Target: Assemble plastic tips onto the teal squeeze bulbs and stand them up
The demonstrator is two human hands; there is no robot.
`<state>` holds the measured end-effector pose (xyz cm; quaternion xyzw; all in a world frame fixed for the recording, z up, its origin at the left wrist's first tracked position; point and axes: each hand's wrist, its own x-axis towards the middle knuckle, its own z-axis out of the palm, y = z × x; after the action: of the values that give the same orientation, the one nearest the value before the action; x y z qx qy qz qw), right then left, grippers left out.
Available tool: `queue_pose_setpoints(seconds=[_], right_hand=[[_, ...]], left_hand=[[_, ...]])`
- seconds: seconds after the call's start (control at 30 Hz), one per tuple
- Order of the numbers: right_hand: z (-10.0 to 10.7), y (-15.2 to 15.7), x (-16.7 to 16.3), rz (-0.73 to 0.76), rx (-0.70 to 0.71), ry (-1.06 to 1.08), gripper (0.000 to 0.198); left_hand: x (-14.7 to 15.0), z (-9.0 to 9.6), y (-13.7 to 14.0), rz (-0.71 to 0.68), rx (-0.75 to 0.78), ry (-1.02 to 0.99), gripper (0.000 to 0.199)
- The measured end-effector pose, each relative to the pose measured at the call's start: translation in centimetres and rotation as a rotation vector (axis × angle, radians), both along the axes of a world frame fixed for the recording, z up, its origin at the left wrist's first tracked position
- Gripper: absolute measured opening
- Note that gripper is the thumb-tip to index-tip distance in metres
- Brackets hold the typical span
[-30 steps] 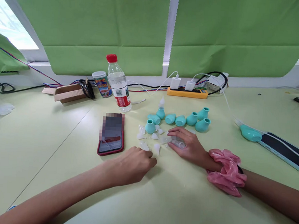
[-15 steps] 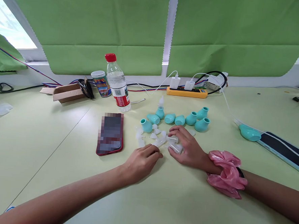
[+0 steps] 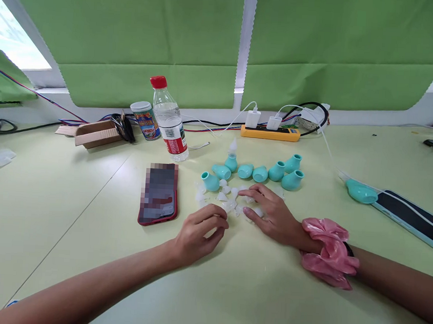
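Small translucent white plastic pieces, some cone-shaped, lie in a loose pile at the middle of the table. My right hand reaches over the pile's right side, thumb and fingers apart, partly hiding the pieces beneath. At the near left edge of the pile is my left hand, its fingers loosely bent and apart, with nothing visible in them. Several turquoise bulb-shaped parts stand or lie behind the pile. One turquoise bulb stands upright with a clear pointed tip on top.
A phone lies left of the pile. Behind it stand a water bottle and a printed can, near a cardboard box. A yellow power strip sits at the back. Another turquoise bulb rests by a dark flat device at right.
My left hand has drawn slightly left, its fingers lifting and loosening. My right hand has opened a little over the pieces, and the clear pieces under it have shifted.
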<state>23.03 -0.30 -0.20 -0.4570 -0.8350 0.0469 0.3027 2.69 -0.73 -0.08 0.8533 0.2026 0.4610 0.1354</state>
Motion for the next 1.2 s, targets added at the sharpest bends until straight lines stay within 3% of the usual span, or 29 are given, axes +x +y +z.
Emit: queue_pose_setpoints(seconds=[0.17,0.33,0.5,0.73,1.0,1.2], right_hand=[[-0.1,-0.9,-0.5,0.100,0.162,0.202,0.029],[0.2,-2.8,-1.6,0.111,0.120,0.285,0.026],[0.2,-3.7,-2.2,0.160,-0.065,0.371,0.023],[-0.5,-2.9,-2.4,0.171,-0.460,0.541,0.025],[-0.6,-2.6,-2.3,0.167,-0.580,0.597,0.025],[-0.5,-2.6,-2.3,0.143,-0.590,0.574,0.026]], left_hand=[[0.2,0.2,0.0,0.079,-0.211,-0.116,0.008],[0.4,0.1,-0.1,0.116,-0.455,-0.194,0.009],[0.4,0.2,-0.4,0.068,-0.399,-0.211,0.006],[0.5,0.3,-0.8,-0.011,-0.232,-0.228,0.014],[0.5,0.4,-0.7,0.009,-0.241,-0.207,0.013],[0.5,0.3,-0.6,0.047,-0.301,-0.196,0.015]])
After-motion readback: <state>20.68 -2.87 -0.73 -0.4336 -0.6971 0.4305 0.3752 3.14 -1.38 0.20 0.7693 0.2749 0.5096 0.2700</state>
